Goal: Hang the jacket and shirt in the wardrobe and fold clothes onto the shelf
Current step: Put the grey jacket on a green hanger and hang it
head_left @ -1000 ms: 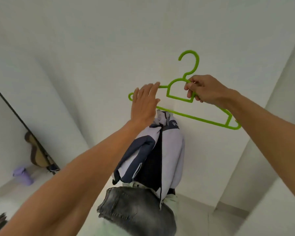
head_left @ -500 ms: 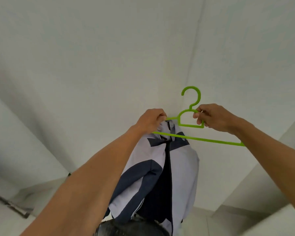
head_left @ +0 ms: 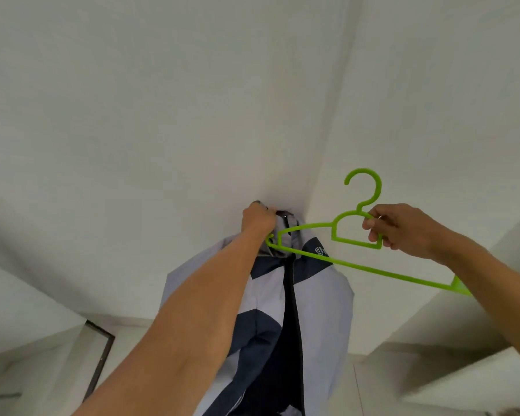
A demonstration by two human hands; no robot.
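Left hand [head_left: 257, 219] clenched jacket [head_left: 321, 295] collar; right hand [head_left: 394, 226] pinched hanger [head_left: 373, 269] neck. Recommended: slide hanger end inside shoulder, collar raised.

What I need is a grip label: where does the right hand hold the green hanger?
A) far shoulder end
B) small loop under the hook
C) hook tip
B: the right hand curls its fingers round the small loop of the green hanger, just under the hook.
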